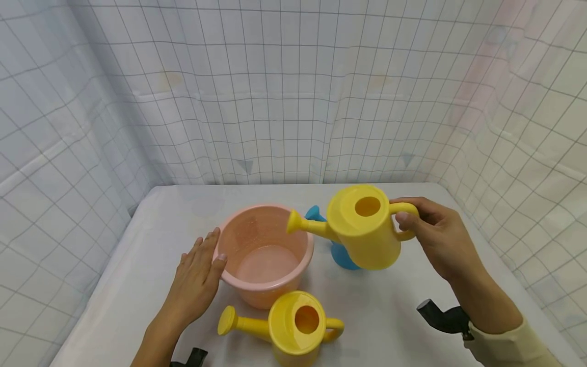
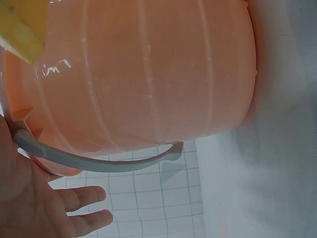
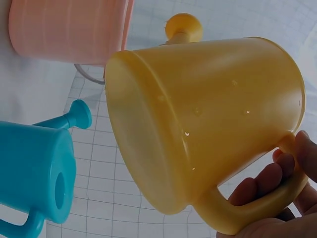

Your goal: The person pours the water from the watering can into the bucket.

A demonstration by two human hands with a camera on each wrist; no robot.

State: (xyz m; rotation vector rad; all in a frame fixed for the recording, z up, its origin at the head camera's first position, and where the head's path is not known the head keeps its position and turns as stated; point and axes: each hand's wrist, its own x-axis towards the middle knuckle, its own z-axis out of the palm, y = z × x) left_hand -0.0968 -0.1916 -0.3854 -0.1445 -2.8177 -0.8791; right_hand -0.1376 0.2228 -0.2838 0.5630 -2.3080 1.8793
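My right hand point(image 1: 437, 232) grips the handle of a yellow watering can point(image 1: 373, 244), raised above the table with its spout toward a pink bucket point(image 1: 261, 285). In the right wrist view, fingers curl round the handle of this yellow watering can point(image 3: 213, 114). My left hand point(image 1: 197, 278) rests with straight fingers against the bucket's left rim. The left wrist view shows the bucket's ribbed side point(image 2: 148, 74) and grey carry handle point(image 2: 99, 162) beside that hand point(image 2: 44, 203). The bucket's inside looks wet at the bottom.
A second yellow watering can point(image 1: 298, 331) stands in front of the bucket, spout to the left. Behind the raised can, a blue watering can point(image 1: 344, 257) is partly hidden. White gridded curtains point(image 1: 293, 102) enclose the white table point(image 1: 174, 214) at the back and sides.
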